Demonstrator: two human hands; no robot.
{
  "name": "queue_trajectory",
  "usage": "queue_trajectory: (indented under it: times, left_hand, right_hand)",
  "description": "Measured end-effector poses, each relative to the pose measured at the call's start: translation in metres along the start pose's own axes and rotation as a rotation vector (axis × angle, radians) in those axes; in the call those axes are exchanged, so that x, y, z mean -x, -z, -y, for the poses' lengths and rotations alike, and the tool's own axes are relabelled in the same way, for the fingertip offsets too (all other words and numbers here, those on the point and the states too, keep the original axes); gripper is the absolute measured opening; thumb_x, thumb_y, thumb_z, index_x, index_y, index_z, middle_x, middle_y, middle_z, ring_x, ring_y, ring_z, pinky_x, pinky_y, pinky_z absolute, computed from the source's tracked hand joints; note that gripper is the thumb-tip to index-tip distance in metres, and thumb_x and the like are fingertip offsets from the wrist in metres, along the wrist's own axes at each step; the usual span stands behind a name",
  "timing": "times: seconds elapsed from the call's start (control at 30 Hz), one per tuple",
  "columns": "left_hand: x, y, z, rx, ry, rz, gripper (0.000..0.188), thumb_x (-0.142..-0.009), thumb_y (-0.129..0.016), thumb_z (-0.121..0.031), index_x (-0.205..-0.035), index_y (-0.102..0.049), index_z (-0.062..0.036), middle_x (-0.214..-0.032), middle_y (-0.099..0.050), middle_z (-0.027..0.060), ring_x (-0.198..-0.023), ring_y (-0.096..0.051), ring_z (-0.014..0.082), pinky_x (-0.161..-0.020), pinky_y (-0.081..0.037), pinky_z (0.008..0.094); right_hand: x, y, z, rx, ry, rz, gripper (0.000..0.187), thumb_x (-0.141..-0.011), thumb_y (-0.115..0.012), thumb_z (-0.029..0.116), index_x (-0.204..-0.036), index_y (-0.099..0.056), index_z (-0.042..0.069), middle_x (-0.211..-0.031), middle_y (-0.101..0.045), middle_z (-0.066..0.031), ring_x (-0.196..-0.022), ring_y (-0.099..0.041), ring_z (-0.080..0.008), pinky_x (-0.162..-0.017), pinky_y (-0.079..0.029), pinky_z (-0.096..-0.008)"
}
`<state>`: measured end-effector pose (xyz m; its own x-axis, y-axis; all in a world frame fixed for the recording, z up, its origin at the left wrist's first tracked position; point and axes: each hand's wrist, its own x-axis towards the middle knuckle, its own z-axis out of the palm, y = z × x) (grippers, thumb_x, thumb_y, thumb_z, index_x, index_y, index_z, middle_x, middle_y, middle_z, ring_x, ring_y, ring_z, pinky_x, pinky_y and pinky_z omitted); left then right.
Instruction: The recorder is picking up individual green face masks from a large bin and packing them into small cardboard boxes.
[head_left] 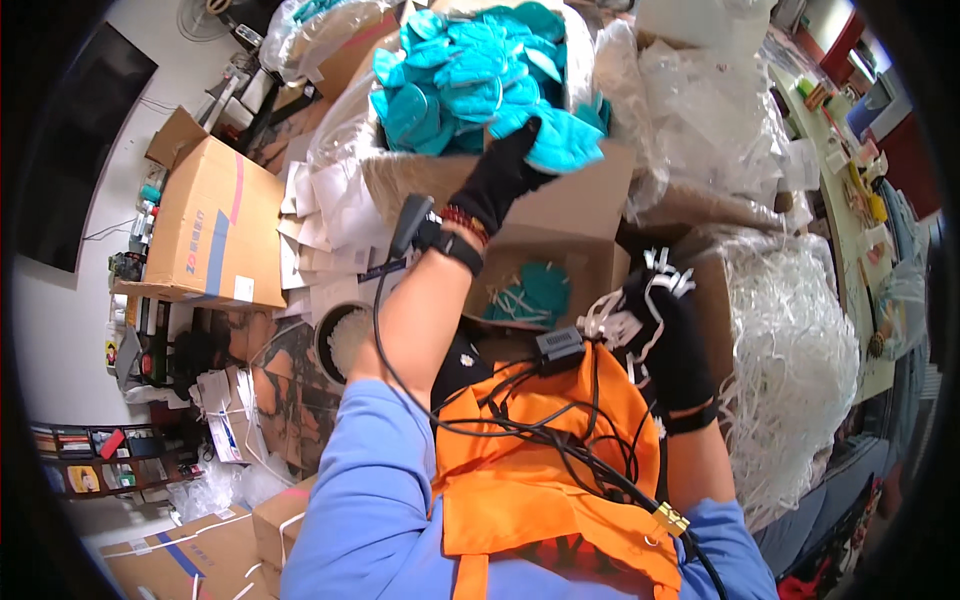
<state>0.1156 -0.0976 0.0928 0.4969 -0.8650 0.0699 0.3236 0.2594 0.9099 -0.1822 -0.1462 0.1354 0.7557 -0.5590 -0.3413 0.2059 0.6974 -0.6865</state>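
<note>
My left hand (503, 178), in a black glove, pinches a teal face mask (560, 142) at the near edge of a box. That box is heaped with teal face masks (470, 70). Lower down on the right, my right hand (668, 325), also gloved in black, is closed round white elastic straps (655, 280) that stick out above and beside its fingers. Between my arms stands an open cardboard box (575, 237) with a few teal masks (543, 293) and white straps at its bottom.
To the right, a plastic-lined box overflows with white straps (790, 350). A cardboard carton (215, 225) stands left, near a round tub of pale material (348, 340). Black cables (550, 435) hang across my orange apron (540, 500). A cluttered table (850, 200) runs along the far right.
</note>
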Motion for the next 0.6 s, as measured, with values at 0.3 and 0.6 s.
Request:
queue_trajectory:
  times: [0.3,0.6]
  left_hand:
    - [0.131,-0.045,0.082,-0.14,0.14,-0.062,0.036,-0.092,-0.06,-0.033,-0.116,-0.06,-0.0056,-0.109,-0.064,0.0052,-0.098,-0.061,0.0157,-0.088,-0.047,0.031]
    - [0.052,0.022,-0.018,-0.64,-0.002,-0.073,0.034,-0.089,-0.062,-0.031,-0.112,-0.065,-0.0059,-0.104,-0.067,0.0063,-0.095,-0.062,0.0128,-0.082,-0.049,0.0325]
  right_hand:
    - [0.015,-0.011,0.01,-0.004,-0.074,0.095,0.025,-0.098,-0.048,0.032,-0.1,-0.059,0.01,-0.076,-0.058,-0.0005,-0.068,-0.057,-0.0138,-0.059,-0.045,-0.0272]
    - [0.03,0.012,-0.022,0.151,0.042,0.027,0.013,-0.089,-0.057,0.01,-0.101,-0.054,0.006,-0.088,-0.06,-0.0056,-0.079,-0.062,-0.0164,-0.071,-0.052,-0.0301]
